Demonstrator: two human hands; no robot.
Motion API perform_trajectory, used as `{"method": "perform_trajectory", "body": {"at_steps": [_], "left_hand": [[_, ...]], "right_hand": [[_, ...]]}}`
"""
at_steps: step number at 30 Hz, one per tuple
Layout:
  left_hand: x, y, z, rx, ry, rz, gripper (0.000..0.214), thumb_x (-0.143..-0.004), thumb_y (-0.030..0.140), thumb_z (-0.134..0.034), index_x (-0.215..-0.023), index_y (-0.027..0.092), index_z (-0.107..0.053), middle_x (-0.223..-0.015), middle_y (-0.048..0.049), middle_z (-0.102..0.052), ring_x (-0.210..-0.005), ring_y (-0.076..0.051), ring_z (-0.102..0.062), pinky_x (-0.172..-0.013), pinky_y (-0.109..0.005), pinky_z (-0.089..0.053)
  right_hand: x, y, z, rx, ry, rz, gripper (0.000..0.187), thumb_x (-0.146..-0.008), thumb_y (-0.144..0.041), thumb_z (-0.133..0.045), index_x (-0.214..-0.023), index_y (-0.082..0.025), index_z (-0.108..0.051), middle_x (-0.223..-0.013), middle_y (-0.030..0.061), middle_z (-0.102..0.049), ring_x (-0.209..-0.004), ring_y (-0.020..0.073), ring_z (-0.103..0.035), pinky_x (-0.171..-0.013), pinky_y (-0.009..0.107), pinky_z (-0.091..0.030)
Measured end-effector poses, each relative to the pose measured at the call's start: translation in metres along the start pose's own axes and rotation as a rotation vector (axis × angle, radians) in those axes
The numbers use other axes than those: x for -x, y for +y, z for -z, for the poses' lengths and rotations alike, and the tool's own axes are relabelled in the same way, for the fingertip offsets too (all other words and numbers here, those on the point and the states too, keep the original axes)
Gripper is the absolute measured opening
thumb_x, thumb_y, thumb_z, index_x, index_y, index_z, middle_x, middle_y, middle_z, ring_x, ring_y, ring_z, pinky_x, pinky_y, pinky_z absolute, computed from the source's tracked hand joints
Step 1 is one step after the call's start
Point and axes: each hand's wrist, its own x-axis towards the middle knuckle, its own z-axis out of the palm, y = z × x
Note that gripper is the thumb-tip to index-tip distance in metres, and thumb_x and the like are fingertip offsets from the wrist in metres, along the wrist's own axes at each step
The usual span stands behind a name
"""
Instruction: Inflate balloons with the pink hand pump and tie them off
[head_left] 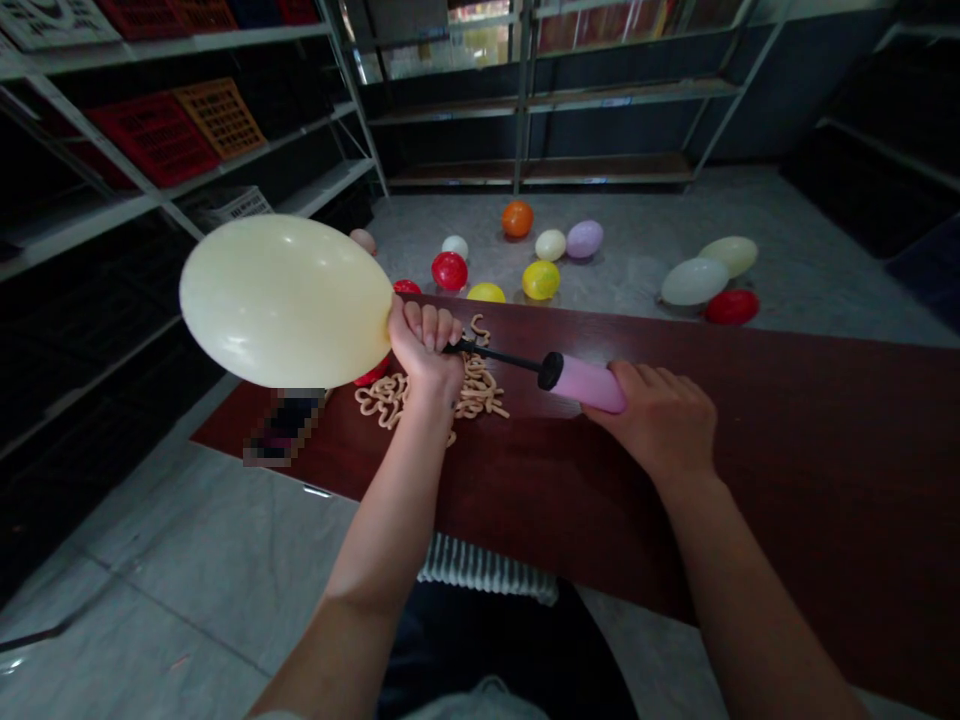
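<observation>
A large pale-yellow balloon point(285, 300) is inflated and held out to the left, above the table's end. My left hand point(425, 345) is closed in a fist round the balloon's neck, where the black nozzle of a hand pump point(577, 378) enters. My right hand point(664, 415) wraps round the pump's pink barrel, low over the dark red table point(787, 440). Under my left hand lies a heap of limp beige balloons point(480, 390).
Several inflated balloons lie on the grey floor beyond the table: red point(449, 270), yellow point(541, 279), orange point(517, 218), lilac point(584, 238), white point(694, 281). Metal shelving point(225, 140) with red and orange crates lines the left wall; more shelves stand at the back. A blurred dark item point(283, 428) sits on the table's left end.
</observation>
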Motion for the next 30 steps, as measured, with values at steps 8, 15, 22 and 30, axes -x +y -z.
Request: {"method": "perform_trajectory", "body": {"at_steps": [8, 15, 22, 30], "left_hand": [[0.025, -0.029, -0.012, -0.090, -0.094, 0.122, 0.057, -0.103, 0.032, -0.032, -0.050, 0.019, -0.018, -0.039, 0.0057, -0.012, -0.031, -0.007, -0.015, -0.035, -0.023, -0.017], [0.027, -0.031, -0.013, -0.147, -0.019, 0.111, 0.058, -0.102, 0.036, -0.035, -0.050, 0.019, -0.019, -0.039, 0.0058, -0.014, -0.032, -0.007, -0.016, -0.036, -0.024, -0.019], [0.022, -0.030, -0.009, -0.074, -0.019, 0.086, 0.058, -0.102, 0.037, -0.038, -0.049, 0.020, -0.020, -0.040, 0.0063, -0.014, -0.032, -0.008, -0.014, -0.036, -0.025, -0.019], [-0.001, -0.024, 0.007, 0.006, 0.036, 0.058, 0.056, -0.102, 0.032, -0.035, -0.049, 0.020, -0.023, -0.040, 0.0066, -0.015, -0.032, -0.007, -0.016, -0.037, -0.024, -0.019]], "right_hand": [[-0.003, -0.040, 0.010, -0.149, -0.039, -0.019, 0.034, -0.073, -0.051, -0.063, -0.087, -0.020, -0.063, -0.070, 0.0051, -0.069, -0.057, 0.0198, -0.060, -0.053, 0.030, -0.024], [-0.006, -0.037, 0.002, -0.203, -0.061, -0.033, 0.036, -0.074, -0.048, -0.065, -0.098, -0.021, -0.064, -0.079, 0.0045, -0.071, -0.064, 0.0190, -0.060, -0.057, 0.030, -0.024], [-0.010, -0.032, 0.001, -0.152, -0.023, -0.028, 0.038, -0.082, -0.047, -0.060, -0.108, -0.020, -0.063, -0.089, 0.0086, -0.070, -0.076, 0.0214, -0.058, -0.067, 0.032, -0.027], [-0.006, -0.016, -0.004, -0.070, -0.017, -0.037, 0.039, -0.083, -0.042, -0.061, -0.115, -0.019, -0.059, -0.098, 0.0102, -0.068, -0.088, 0.0223, -0.053, -0.076, 0.034, -0.025]]}}
